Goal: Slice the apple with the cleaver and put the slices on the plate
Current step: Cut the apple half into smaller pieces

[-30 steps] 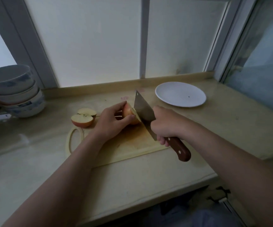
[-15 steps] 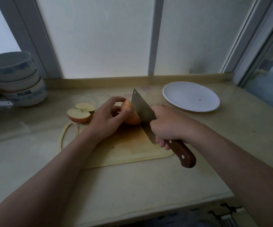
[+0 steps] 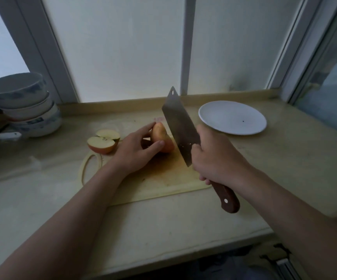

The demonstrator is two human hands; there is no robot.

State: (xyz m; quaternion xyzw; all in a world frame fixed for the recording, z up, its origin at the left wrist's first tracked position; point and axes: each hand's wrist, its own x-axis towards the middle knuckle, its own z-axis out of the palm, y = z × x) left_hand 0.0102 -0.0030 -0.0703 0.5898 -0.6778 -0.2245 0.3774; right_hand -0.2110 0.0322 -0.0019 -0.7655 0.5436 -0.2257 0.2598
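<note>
Head view: our left grip (image 3: 135, 152) pinches the reddish apple wedge (image 3: 157, 131); our right grip (image 3: 214, 156) clasps the steel cleaver (image 3: 180, 129) at its three o'clock. A roll could nick our fingertips (image 3: 160, 143).

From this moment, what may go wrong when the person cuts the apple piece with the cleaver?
1. The left hand grips the apple piece with its thumb on the side nearest the cleaver, which the right hand holds close by. The blade might catch the thumb.
2. The piece seems to stand tall rather than lie flat, so it could tip or slip on the cutting board under the cut.
</note>
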